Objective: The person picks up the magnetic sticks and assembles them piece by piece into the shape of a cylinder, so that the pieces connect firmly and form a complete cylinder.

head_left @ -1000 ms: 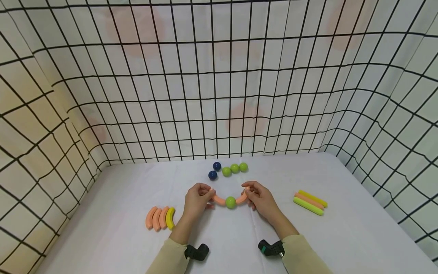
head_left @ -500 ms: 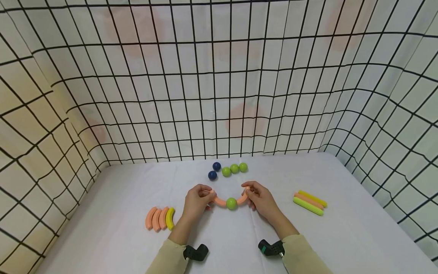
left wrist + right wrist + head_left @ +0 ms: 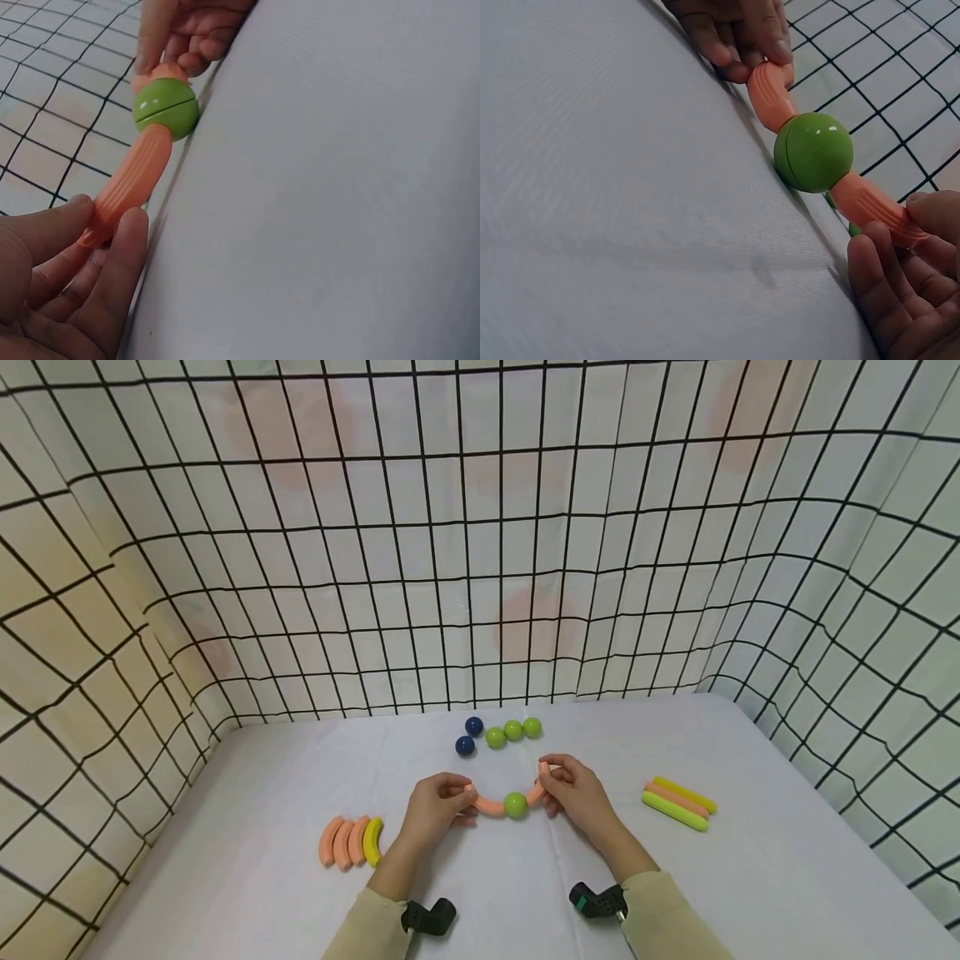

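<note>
Resting low over the middle of the white table, a green ball joins two curved orange pieces into a shallow arc: the left orange piece runs from the ball to the left hand, and the right orange piece rises from the ball to the right hand. The left hand pinches the outer end of its piece between thumb and curled fingers, as the left wrist view shows plainly. The right hand likewise has thumb and fingers closed round the outer end of its piece. Whether the ball touches the table or hangs just above it cannot be told. Just behind the arc lie two dark blue balls and, beside them, a row of three green balls touching one another. To the left of the left hand, a set of curved pieces, three orange and one yellow, lies side by side. Well to the right of the right hand, three straight sticks, yellow, orange and green, lie together. A black-gridded cloth wall rises behind and at both sides of the table.
</note>
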A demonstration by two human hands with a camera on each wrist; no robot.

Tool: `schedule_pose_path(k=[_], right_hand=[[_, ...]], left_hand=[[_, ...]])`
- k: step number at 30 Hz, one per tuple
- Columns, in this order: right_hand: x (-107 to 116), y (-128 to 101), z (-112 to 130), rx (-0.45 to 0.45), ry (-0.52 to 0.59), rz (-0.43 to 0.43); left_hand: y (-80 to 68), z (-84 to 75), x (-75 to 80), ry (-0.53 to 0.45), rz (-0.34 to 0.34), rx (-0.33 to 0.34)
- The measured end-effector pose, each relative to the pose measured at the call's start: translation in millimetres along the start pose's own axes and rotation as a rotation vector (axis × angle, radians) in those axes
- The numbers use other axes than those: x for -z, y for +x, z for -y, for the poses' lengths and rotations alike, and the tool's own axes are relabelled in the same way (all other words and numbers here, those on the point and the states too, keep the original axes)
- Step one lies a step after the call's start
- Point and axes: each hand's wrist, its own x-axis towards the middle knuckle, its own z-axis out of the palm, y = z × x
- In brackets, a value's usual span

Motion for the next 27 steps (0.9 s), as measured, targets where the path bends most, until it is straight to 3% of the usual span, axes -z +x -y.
schedule_pose_path(k=[11, 22, 27], right_hand=[[5, -5, 4, -0.073, 0.025, 0.135], [7, -3, 9, -0.078, -0.006, 0.103], [6, -4, 11, -0.078, -0.032, 0.069]], left_hand=[[0.1, 2.3, 1.5, 0.023, 0.055, -0.003], [-3.2, -1.1, -3.1, 0.188, 0.192, -0.128], [-5.8, -2.8, -6.6, 0.259, 0.210, -0.147]])
